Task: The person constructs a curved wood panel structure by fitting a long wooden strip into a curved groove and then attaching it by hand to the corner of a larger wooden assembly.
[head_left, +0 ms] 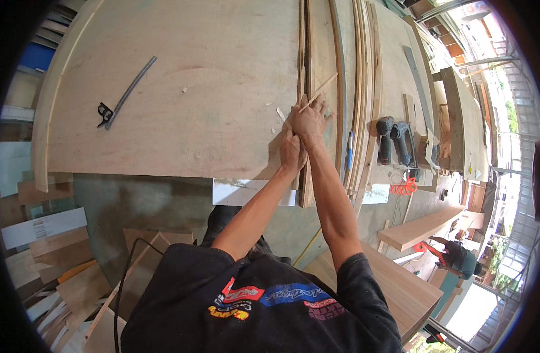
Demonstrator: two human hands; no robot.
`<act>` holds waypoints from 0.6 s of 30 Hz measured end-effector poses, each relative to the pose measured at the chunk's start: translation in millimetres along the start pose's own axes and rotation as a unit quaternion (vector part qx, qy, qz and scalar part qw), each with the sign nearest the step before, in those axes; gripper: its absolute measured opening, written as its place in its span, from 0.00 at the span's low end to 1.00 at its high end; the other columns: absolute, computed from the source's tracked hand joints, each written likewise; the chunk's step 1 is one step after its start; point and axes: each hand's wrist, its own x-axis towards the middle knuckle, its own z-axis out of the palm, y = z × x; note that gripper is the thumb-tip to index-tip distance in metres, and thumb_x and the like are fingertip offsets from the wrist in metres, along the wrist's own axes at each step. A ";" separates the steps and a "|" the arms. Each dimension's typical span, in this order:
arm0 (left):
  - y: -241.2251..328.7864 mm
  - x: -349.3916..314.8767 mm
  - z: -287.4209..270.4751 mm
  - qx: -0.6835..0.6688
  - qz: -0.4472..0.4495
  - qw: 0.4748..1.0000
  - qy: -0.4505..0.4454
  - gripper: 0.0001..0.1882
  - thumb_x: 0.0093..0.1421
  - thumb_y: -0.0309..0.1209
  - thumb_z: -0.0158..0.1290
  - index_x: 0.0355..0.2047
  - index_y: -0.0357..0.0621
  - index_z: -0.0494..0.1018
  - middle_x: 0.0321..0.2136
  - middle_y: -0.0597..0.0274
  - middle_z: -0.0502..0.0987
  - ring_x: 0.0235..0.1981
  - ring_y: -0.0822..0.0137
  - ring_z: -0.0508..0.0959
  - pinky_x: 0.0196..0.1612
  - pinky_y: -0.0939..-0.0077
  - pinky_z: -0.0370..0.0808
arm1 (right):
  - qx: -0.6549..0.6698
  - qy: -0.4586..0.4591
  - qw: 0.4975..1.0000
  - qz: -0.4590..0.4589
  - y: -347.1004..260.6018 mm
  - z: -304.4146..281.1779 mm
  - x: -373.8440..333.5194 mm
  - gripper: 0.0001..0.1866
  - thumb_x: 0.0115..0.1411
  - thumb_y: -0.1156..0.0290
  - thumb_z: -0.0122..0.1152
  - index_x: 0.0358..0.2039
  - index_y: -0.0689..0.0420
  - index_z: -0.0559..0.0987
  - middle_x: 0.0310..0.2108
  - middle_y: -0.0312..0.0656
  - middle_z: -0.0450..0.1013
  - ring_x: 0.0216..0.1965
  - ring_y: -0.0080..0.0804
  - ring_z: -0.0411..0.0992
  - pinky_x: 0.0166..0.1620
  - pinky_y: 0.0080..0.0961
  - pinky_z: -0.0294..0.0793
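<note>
My right hand (309, 125) lies over long narrow wood strips (322, 41) on the plywood tabletop (182, 129), its fingers spread. A thin wood sliver (322, 90) slants across its fingers toward the far right. Tucked close beside it on the left, my left hand (289, 152) is closed at the strips' edge; what its fingers grip is hidden. Small pale wood chips (280, 113) are scattered just left of both hands. A blue marker (349, 152) rests among the strips to the right.
A combination square (127, 94) lies on the left of the tabletop. Two cordless drills (393, 141) stand at the right, near an orange coiled hose (404, 187). Boards (423, 228) lie lower right, where another person (460, 257) bends. Offcuts (58, 247) are piled at left.
</note>
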 end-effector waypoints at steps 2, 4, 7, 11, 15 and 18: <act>-10.3 7.6 -1.0 0.152 0.022 0.988 -0.007 0.13 0.59 0.22 0.55 0.43 0.30 0.79 0.47 0.38 0.78 0.45 0.46 0.82 0.47 0.57 0.80 | 0.057 -0.034 0.998 0.011 2.6 -14.9 -6.3 0.26 0.72 0.50 0.45 0.60 0.50 0.79 0.76 0.54 0.53 0.75 0.61 0.50 0.70 0.71 0.46; -18.8 16.8 -2.0 0.274 0.039 0.961 0.008 0.07 0.57 0.22 0.56 0.35 0.31 0.80 0.41 0.38 0.79 0.40 0.43 0.82 0.44 0.55 0.80 | 0.113 -0.053 0.992 0.020 3.9 -40.8 -27.1 0.23 0.70 0.53 0.50 0.56 0.50 0.83 0.75 0.54 0.54 0.74 0.61 0.53 0.69 0.67 0.51; -14.6 23.4 -0.6 0.265 0.030 0.963 0.034 0.04 0.54 0.23 0.59 0.26 0.33 0.79 0.35 0.41 0.79 0.35 0.42 0.82 0.41 0.53 0.79 | 0.186 -0.047 0.981 0.025 30.7 -57.3 -88.6 0.17 0.66 0.61 0.58 0.52 0.50 0.85 0.73 0.53 0.58 0.71 0.59 0.57 0.67 0.61 0.58; -2.0 30.4 -1.2 0.266 0.039 0.963 0.018 0.03 0.54 0.22 0.59 0.26 0.34 0.79 0.33 0.44 0.79 0.36 0.42 0.82 0.41 0.53 0.79 | 0.130 -0.075 0.989 0.001 47.9 -33.5 -173.4 0.19 0.64 0.63 0.64 0.55 0.49 0.83 0.70 0.50 0.62 0.69 0.57 0.60 0.66 0.57 0.61; -4.0 34.8 -1.8 0.268 0.039 0.963 -0.004 0.03 0.55 0.22 0.59 0.26 0.33 0.80 0.33 0.43 0.79 0.36 0.43 0.82 0.43 0.54 0.79 | 0.075 -0.041 0.996 0.000 29.9 -22.6 -192.2 0.23 0.67 0.60 0.62 0.61 0.49 0.77 0.72 0.48 0.59 0.69 0.52 0.60 0.68 0.55 0.55; -6.6 43.5 1.1 0.280 0.063 0.957 0.026 0.03 0.54 0.22 0.60 0.25 0.34 0.80 0.33 0.43 0.79 0.37 0.43 0.82 0.44 0.55 0.79 | 0.029 0.016 0.999 -0.017 25.3 -8.1 -187.6 0.21 0.69 0.61 0.58 0.61 0.49 0.77 0.74 0.48 0.57 0.71 0.50 0.58 0.69 0.58 0.52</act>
